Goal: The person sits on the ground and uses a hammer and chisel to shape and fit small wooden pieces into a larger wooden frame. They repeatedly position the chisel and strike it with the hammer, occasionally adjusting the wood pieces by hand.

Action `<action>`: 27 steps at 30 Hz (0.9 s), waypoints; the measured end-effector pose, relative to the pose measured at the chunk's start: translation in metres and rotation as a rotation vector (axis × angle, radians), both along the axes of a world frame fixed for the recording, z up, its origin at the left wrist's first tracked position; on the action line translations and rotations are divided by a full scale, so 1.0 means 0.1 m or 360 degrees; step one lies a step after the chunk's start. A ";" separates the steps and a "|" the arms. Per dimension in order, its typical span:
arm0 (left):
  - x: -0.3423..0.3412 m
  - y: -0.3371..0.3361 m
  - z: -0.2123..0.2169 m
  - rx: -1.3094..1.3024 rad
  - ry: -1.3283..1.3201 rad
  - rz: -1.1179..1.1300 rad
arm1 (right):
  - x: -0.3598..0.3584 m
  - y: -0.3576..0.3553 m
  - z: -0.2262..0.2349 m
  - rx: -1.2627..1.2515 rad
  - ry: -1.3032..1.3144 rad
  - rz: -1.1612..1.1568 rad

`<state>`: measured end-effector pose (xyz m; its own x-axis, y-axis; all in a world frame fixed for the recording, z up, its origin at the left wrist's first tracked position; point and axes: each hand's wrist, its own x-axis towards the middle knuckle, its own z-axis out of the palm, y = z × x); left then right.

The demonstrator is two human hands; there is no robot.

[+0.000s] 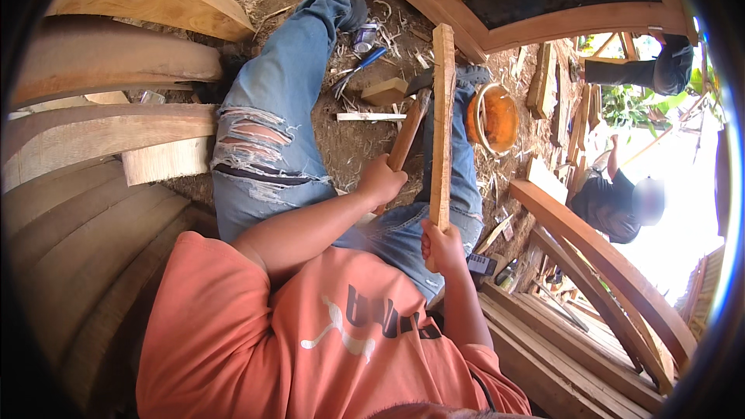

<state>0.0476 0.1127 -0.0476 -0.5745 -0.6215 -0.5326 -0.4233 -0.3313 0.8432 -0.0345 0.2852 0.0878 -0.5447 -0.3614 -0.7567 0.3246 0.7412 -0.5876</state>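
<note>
My left hand [382, 180] is closed round the wooden handle [409, 136] of a striking tool. Its dark metal head shows at the far end, partly behind the strip of wood, so I cannot tell if it is a hammer or a hatchet. In my right hand [444, 247], the lower end of a long, narrow wooden strip [442, 124] is gripped, the strip standing nearly upright between my legs. The tool's head lies close beside the strip; whether they touch I cannot tell.
Curved timbers [109, 128] crowd the left side. Ahead lie a blue-handled tool [371, 57], a can [365, 37] and a wood block [384, 92] among shavings. An orange bowl-like container [497, 118] stands by my right leg, a wooden frame [574, 23] beyond. Two people are at right.
</note>
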 end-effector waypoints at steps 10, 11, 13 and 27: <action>0.02 0.02 0.05 0.0158 -0.0018 0.0018 | -0.16 0.03 0.09 -0.1046 0.0523 0.0020; 0.02 0.02 0.07 0.0141 -0.0032 0.0004 | -0.18 0.09 -0.05 -0.0831 0.0467 0.0004; 0.04 0.03 0.06 0.0061 0.0002 0.0035 | -0.16 0.00 -0.17 0.0049 0.0042 0.0159; 0.06 0.01 0.14 0.0103 -0.0048 0.0006 | -0.30 -0.25 -0.14 -0.0256 0.0334 0.0127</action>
<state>0.0538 0.1140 -0.0337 -0.5553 -0.5871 -0.5891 -0.4471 -0.3865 0.8067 -0.0644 0.2605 0.0739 -0.6485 -0.5159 -0.5596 0.1275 0.6512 -0.7481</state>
